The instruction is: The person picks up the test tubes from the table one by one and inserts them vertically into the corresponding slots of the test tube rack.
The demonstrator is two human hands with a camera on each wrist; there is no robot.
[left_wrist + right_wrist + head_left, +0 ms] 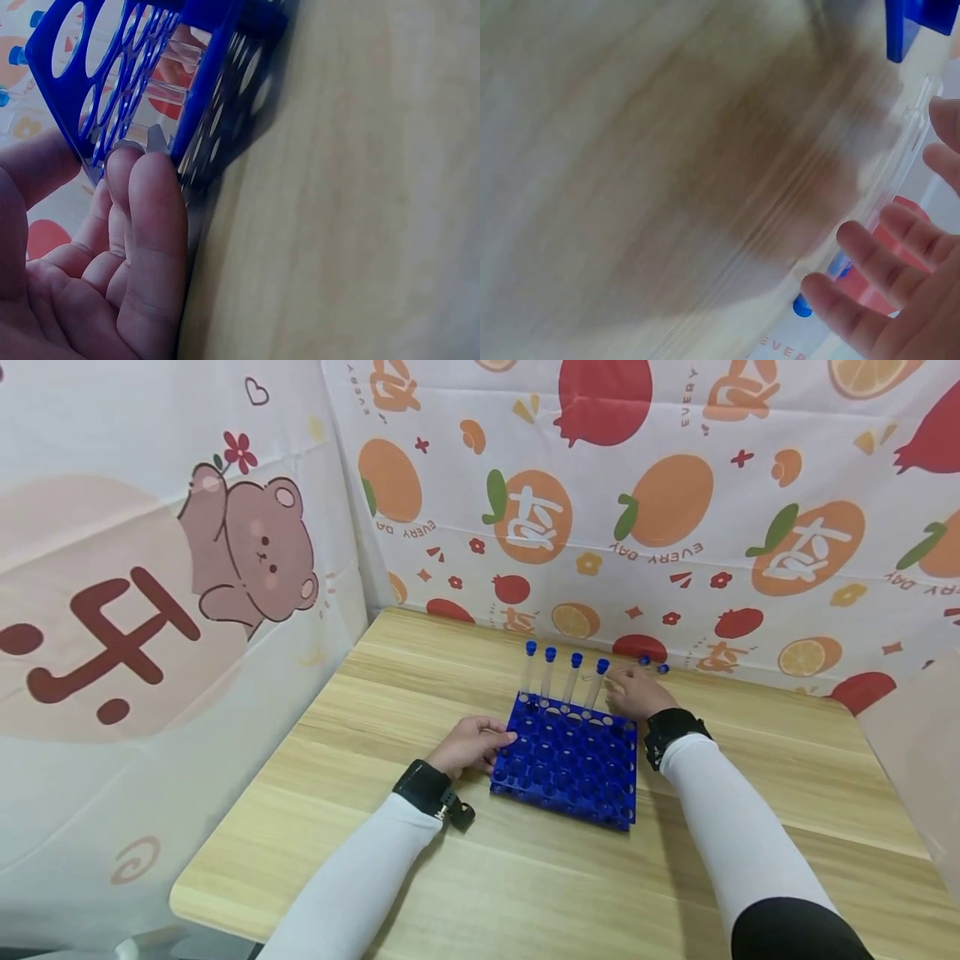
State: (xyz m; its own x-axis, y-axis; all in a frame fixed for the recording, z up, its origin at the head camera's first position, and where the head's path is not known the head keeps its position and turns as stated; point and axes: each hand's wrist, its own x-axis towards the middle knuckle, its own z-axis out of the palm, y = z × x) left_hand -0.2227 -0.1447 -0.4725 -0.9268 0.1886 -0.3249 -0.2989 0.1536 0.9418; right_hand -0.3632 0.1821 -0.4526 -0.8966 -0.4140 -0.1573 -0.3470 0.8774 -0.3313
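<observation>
A blue test tube rack with rows of round holes stands on the table. Four capped clear test tubes are upright along its back row. My left hand holds the rack's left edge; the left wrist view shows the rack corner between thumb and fingers. Behind the rack's right back corner is my right hand, its fingers apart in the right wrist view. Near those fingers, clear tubes with blue caps lie on the table; the hand partly hides them in the head view.
The wooden table ends at a fruit-print cloth behind and a bear-print cloth at left. Two blue caps of lying tubes show by the back edge, beyond the right hand.
</observation>
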